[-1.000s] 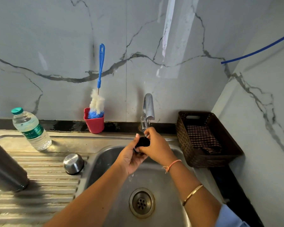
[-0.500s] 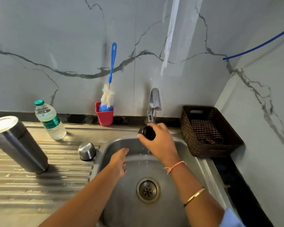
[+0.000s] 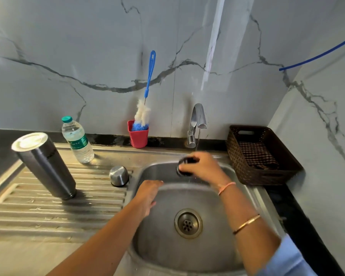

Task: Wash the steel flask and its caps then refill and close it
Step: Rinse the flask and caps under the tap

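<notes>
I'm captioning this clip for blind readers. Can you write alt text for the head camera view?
Over a steel sink, the right hand grips a black cap below the tap while the left hand hangs open. A steel flask, a steel cap and a water bottle stand on the drainboard.

Bare drainboard (image 3: 94,184) between flask (image 3: 46,168) and steel cap (image 3: 119,176); basket (image 3: 247,172) walls the sink's (image 3: 157,246) right.

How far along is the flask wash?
Looks done: steel flask stands on the drainboard, seemingly mouth down, steel cap beside it. In hand: right hand grips the black cap over the sink, near the tap; left hand free. Left: refill, probably from the water bottle, then close both caps.
</notes>
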`<act>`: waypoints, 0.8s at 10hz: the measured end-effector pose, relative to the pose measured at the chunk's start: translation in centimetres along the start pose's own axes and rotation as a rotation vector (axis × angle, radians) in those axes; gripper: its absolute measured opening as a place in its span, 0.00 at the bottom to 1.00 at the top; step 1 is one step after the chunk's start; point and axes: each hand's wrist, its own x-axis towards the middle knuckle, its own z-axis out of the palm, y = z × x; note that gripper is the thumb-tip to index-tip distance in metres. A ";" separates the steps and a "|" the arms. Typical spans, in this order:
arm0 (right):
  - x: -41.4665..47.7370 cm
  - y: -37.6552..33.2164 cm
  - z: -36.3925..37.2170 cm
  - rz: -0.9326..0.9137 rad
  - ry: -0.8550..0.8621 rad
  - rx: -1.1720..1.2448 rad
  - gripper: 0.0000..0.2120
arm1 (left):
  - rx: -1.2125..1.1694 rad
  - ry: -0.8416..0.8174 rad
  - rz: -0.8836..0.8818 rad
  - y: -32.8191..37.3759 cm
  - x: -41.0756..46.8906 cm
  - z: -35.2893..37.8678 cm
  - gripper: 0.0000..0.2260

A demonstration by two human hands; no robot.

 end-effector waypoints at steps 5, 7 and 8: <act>-0.9 6.3 6.0 0.267 -0.120 -0.216 0.11 | 0.125 0.030 0.182 -0.7 0.0 -3.7 0.03; -1.6 -0.5 2.7 0.126 -0.255 0.902 0.11 | 0.135 0.001 0.261 -0.6 -0.3 -4.6 0.06; -1.8 2.0 5.7 0.277 -0.260 0.336 0.11 | 0.192 0.009 0.319 -0.9 -0.1 -5.9 0.07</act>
